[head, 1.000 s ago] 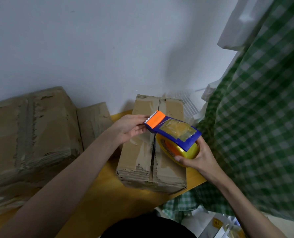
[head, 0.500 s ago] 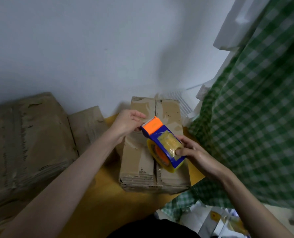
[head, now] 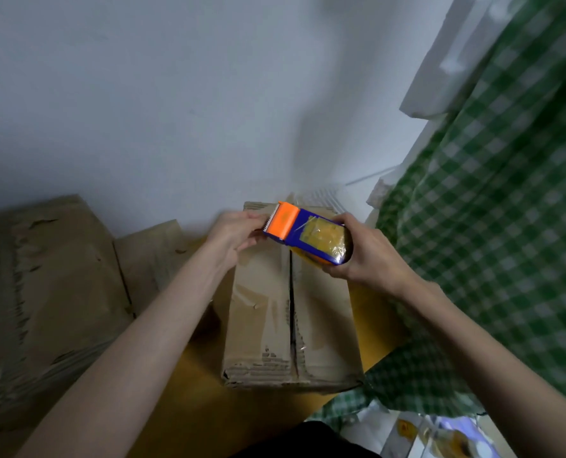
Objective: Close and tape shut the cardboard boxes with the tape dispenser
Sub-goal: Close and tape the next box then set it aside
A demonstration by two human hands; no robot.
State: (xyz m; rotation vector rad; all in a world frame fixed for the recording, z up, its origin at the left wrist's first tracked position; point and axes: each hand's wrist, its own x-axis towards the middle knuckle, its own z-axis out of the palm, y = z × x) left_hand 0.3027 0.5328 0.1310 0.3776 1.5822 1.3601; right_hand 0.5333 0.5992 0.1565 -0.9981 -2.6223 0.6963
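Right hand (head: 371, 256) grips the blue-and-orange plastic tape dispenser (head: 308, 234) above the far end of the closed brown cardboard box (head: 268, 309) while the left hand (head: 233, 234) pinches at its orange cutter end, seemingly freeing tape to stick over the untaped centre seam.

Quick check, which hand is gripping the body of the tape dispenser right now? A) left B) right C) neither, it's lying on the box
B: the right hand wraps round the blue body of the tape dispenser, while the left hand only pinches at its orange end, above the cardboard box.
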